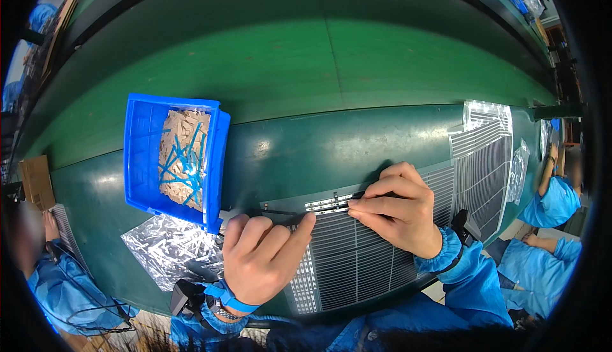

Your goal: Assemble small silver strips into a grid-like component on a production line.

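Note:
My right hand (405, 208) is closed in a pinch at the right end of narrow black-and-white strips with small light segments (328, 205). Thumb and fingertips meet there and partly hide that end. My left hand (261, 259) lies over the near left side, one digit stretched to the strips' lower left edge, the other fingers bent and apart. Nothing shows in its grasp. Under both hands lies a dark sheet with fine pale lines (357, 256), bordered on its left by a column of similar light segments (304, 282). A thin dark piece (277, 212) lies beyond my left fingers.
A blue bin (143, 154) holds beige slips and teal strips. Below it lies a clear bag of silvery-white pieces (169, 247). More lined sheets (484, 173) and clear plastic (519, 170) are at the right. A green surface (274, 65) runs beyond the table; people in blue sit on both sides.

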A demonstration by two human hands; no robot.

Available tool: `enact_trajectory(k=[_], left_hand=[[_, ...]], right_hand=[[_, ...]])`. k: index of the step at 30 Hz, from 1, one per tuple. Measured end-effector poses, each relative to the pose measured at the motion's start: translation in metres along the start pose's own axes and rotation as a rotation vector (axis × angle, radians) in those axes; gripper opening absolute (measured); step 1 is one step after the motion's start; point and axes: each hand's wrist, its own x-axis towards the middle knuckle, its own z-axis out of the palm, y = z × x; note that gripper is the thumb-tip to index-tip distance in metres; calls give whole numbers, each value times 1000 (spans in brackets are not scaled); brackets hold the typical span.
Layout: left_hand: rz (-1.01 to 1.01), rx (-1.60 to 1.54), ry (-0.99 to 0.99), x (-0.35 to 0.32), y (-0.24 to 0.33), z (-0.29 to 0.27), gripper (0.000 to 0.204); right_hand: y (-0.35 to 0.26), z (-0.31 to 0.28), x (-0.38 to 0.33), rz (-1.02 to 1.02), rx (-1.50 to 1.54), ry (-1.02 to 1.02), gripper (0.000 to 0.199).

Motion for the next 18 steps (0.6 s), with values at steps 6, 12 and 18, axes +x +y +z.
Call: enact_trajectory(k=[6, 12, 18], left_hand=[[-17, -20, -27, 1, -1, 0, 43], [-26, -19, -34, 1, 0, -1, 42], [-35, 8, -38, 2, 2, -2, 41]], right_hand=[[1, 2, 0, 1, 2, -9, 22], [0, 2, 0, 2, 0, -5, 22], [1, 2, 1, -10, -7, 1, 21]])
